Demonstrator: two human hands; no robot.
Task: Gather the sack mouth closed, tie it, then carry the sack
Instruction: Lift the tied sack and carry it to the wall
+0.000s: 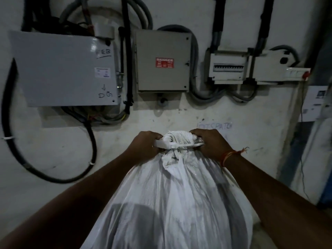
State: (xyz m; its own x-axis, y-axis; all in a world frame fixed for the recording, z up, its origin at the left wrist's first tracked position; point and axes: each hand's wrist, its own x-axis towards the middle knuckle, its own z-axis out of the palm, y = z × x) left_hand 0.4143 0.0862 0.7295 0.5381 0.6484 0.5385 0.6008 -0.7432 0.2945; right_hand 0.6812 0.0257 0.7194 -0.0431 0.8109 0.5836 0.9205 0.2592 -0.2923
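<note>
A full white woven sack (172, 194) stands in front of me, its mouth (179, 139) gathered into a tight bunch at the top. A white strip tie (172, 145) runs across the neck just under the bunch. My left hand (145, 143) grips the tie's left end, fingers curled round it. My right hand (210, 143) grips the right side of the gathered neck and the tie's other end. An orange thread band sits on my right wrist.
Close behind the sack is a white wall with a large grey electrical cabinet (62, 69), a smaller box with a red danger label (163, 62) and a breaker panel (231, 67). Thick black cables (89, 144) loop down on the left. Paper notices (316, 103) hang on the right.
</note>
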